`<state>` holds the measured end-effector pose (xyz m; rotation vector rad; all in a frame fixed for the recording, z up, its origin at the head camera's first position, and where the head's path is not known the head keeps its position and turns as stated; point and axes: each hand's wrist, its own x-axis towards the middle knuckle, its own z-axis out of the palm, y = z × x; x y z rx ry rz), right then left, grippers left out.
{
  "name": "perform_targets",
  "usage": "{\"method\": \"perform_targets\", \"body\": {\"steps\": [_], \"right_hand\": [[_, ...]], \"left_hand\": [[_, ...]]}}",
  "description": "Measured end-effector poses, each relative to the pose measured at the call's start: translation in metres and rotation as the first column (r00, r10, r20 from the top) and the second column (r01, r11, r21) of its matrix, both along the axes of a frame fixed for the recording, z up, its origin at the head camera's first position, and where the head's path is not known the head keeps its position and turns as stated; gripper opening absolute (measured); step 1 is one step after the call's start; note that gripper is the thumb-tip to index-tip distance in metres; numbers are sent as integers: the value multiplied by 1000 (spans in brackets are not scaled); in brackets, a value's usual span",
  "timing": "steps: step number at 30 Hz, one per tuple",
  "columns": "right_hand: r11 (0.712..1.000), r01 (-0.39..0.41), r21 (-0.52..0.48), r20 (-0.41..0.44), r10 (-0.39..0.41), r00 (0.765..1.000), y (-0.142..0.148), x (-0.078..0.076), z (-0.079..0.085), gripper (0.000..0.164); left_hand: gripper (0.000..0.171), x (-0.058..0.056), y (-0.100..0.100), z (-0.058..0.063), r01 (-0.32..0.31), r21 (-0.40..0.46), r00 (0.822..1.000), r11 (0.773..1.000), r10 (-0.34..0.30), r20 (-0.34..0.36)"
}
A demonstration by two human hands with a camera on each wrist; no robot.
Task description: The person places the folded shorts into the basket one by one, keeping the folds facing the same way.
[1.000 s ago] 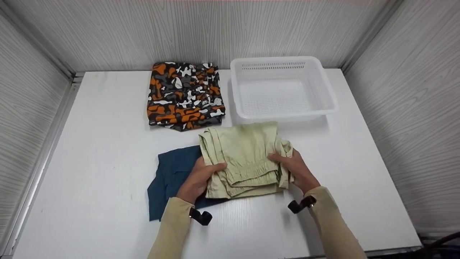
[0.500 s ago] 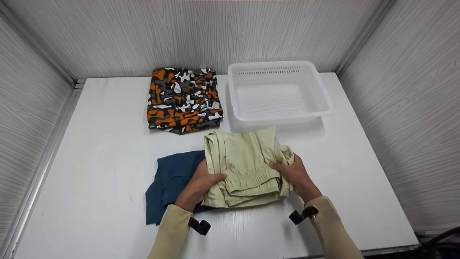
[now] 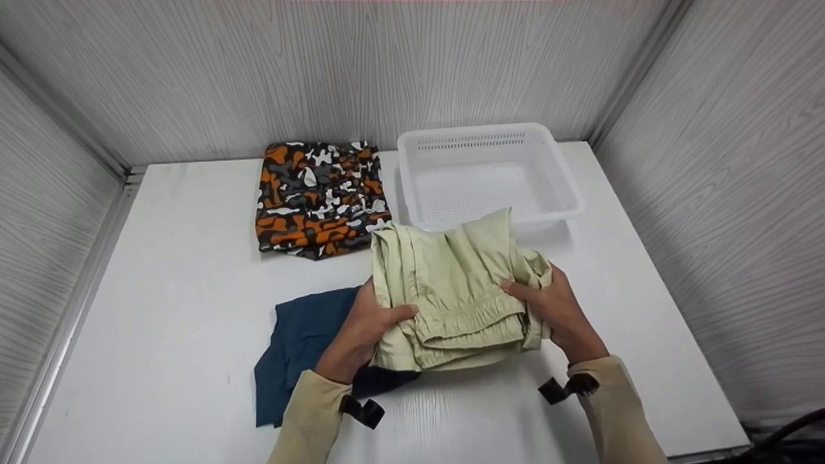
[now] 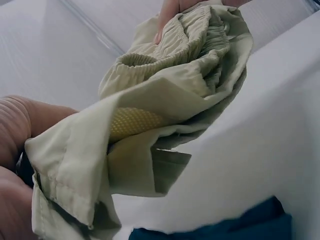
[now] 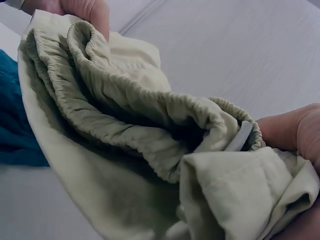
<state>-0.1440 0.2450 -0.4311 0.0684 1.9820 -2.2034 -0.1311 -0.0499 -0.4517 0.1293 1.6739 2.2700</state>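
Observation:
Folded light-green shorts (image 3: 461,277) with a gathered elastic waistband are held up off the table between both hands. My left hand (image 3: 364,328) grips their left side, thumb on top and fingers hidden underneath. On the opposite side my right hand (image 3: 561,309) does the same, its thumb pressing near the waistband. In the left wrist view, a yellow mesh lining shows inside the fold of the shorts (image 4: 170,85). The right wrist view shows the ruffled waistband (image 5: 125,135) in layers. Dark blue folded cloth (image 3: 303,341) lies on the table, partly behind my left hand.
A white perforated plastic basket (image 3: 412,187) stands at the back right, its near rim just beyond the shorts. Folded camouflage-print cloth (image 3: 316,200) in orange, black and white lies to its left. Grey wood-grain panels (image 3: 309,71) enclose the white table (image 3: 167,309).
Both hands have lifted the light-green shorts and carried them slightly right and toward the basket. The head view has tilted, so the things on the table sit lower in it.

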Motion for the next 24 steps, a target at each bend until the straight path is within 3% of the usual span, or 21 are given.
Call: {"method": "perform_targets", "body": {"steps": [8,12,14,17,21,24], "right_hand": [[999,-33,-6,30,33,999,15,0,41,52],[999,-35,-18,-28,35,999,22,-11,66,49],[999,-32,-18,-57,31,998,26,-23,76,49],[1000,-17,-13,-67,16,998,33,-49,83,52],[1000,28,4,-41,-28,999,41,-95,82,54],[998,66,18,10,-66,998,45,-130,76,55]], "left_hand": [[73,1,10,31,26,84,1000,996,-28,12],[74,-12,16,52,36,130,999,991,-32,-33],[75,-26,20,60,26,136,999,990,-20,-49],[75,-54,30,68,-37,96,998,995,41,-48],[76,-99,44,70,-120,-9,993,993,120,-14],[79,-131,52,67,-137,-96,990,986,140,27]]}}
